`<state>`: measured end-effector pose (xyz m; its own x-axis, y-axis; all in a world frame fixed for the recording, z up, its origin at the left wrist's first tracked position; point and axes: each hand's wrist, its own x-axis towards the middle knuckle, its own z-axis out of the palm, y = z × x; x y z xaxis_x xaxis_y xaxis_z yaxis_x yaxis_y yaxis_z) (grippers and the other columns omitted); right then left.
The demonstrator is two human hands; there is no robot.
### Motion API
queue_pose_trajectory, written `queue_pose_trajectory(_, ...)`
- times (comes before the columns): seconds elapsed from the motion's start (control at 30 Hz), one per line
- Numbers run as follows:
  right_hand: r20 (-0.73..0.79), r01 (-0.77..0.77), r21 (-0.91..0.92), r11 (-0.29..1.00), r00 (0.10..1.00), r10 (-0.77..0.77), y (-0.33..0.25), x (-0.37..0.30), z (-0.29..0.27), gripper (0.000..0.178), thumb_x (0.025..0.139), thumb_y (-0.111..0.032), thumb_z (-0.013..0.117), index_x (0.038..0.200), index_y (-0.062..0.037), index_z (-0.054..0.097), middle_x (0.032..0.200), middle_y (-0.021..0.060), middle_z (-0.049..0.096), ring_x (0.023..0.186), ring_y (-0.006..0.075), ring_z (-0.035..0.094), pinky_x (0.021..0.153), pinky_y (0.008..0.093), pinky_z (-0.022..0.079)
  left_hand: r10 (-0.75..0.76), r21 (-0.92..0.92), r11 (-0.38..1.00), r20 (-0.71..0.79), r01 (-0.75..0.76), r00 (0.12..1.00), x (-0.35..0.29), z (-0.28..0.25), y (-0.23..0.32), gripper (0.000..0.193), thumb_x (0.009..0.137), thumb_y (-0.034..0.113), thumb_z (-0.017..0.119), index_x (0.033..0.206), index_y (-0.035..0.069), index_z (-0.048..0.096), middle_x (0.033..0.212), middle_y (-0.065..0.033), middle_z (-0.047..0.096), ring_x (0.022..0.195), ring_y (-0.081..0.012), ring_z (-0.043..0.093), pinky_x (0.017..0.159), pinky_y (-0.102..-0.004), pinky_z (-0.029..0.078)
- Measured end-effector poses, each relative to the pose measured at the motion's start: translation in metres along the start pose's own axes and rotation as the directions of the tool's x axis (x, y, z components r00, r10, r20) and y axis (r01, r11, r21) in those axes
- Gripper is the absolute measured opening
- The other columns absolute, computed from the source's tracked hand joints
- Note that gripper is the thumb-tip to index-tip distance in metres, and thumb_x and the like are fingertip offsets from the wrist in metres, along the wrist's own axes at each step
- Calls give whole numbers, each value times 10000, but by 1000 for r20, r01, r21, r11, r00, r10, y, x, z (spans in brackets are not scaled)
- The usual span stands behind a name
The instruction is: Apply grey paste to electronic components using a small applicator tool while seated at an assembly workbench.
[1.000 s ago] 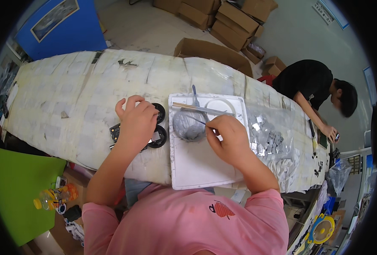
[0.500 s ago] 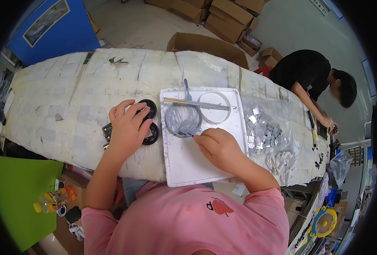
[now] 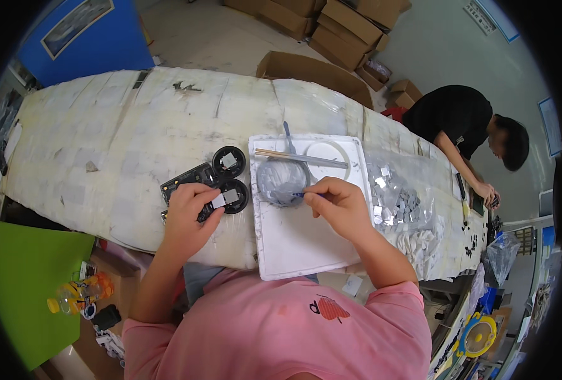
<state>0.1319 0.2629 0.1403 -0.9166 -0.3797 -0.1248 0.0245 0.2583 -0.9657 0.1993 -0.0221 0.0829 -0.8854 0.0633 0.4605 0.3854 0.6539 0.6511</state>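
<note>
My left hand (image 3: 191,218) pinches a small whitish square plate (image 3: 219,201) at the edge of the lower black round part (image 3: 243,204). A second black round part (image 3: 218,166) sits just above it, and both carry a pale square piece in the middle. Partly under my left fingers lies a black elongated part (image 3: 185,180) with small yellowish spots. My right hand (image 3: 340,206) grips a thin dark-blue stick (image 3: 299,194), its tip at the rim of a round dish of grey paste (image 3: 280,178). That dish rests on a white tray (image 3: 306,250).
Two slim sticks (image 3: 300,156) and a spatula handle (image 3: 287,134) lie across the dish, beside a white ring (image 3: 347,152). Silvery square plates (image 3: 402,206) in clear plastic and crumpled white cloth (image 3: 420,246) lie right of the tray. A co-worker (image 3: 449,117) bends over the far right end.
My left hand has moved down from the upper round part, uncovering both round parts, and now holds the square plate by the lower one. My right hand has stayed by the dish.
</note>
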Motion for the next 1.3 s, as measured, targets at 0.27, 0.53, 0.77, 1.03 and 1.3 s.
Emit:
queue_pose_trajectory(0.27,177,-202,217,955,970,165,-22,17,37,176,888,-59,650,1022,53,672,807,63,663,687,101,629,617,225,497,-76,-148,987,-47,68,996,-6,2,1,346,720,-28,698,1053,10,614,989,-128,591,920,-296,588,796,-361,477)
queue_pose_trajectory(0.53,179,203,-92,975,966,-185,-8,14,62,160,860,-43,660,1001,27,682,824,68,650,662,119,630,590,238,483,-155,-197,970,-65,140,986,-11,3,0,391,711,-41,719,1063,17,560,999,-111,596,909,-227,599,818,-318,477)
queue_pose_trajectory(0.77,291,715,-380,587,695,-657,2,15,68,233,779,2,687,1011,-4,663,826,117,629,688,253,613,579,335,481,-177,-255,956,-104,145,979,-16,10,-7,382,709,-39,752,1031,25,557,947,-85,607,866,-184,601,793,-290,482)
queue_pose_trajectory(1.03,508,868,-433,242,457,-731,8,14,71,324,692,14,705,1009,32,642,839,105,616,652,248,574,544,355,443,-162,-253,960,-141,123,977,-15,13,-8,360,716,19,775,1000,35,554,889,-88,627,800,-239,611,723,-341,491)
queue_pose_trajectory(1.3,596,874,-466,135,423,-683,11,7,67,314,716,-60,637,1012,44,633,819,83,545,713,220,571,594,341,458,-207,-264,950,-133,167,969,-15,12,-6,300,719,30,772,947,38,576,880,-89,620,792,-241,610,721,-333,490)
